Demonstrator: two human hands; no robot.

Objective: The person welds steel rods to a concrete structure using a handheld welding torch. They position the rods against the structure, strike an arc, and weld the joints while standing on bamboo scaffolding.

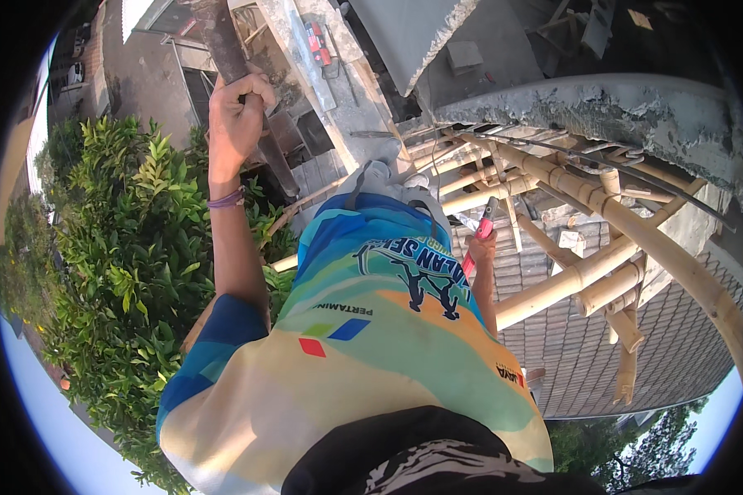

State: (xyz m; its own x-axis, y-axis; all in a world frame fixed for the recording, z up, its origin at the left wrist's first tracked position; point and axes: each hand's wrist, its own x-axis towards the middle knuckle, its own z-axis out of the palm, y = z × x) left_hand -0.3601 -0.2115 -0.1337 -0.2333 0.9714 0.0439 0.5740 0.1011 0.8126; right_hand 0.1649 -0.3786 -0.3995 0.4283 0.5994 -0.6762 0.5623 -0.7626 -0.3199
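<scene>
My left hand [239, 124] grips a dark, weathered upright bar [227, 37] at the upper left, its fingers wrapped round it. At the right of my body, my right hand [481, 247] holds a red tool [483, 227] with a dark end; part of it is hidden by my body. My shoes [373, 177] are on a narrow grey, dusty platform [347, 115], partly hidden by my clothing. Another red tool [318, 45] lies on a pale board higher up the platform.
Bamboo poles [586, 198] form a scaffold at the right, over a tiled roof [553, 363]. A rough concrete edge [603, 111] crosses the upper right, with a thin rod [693, 202] beside it. A leafy tree [124, 264] fills the left, beside the platform.
</scene>
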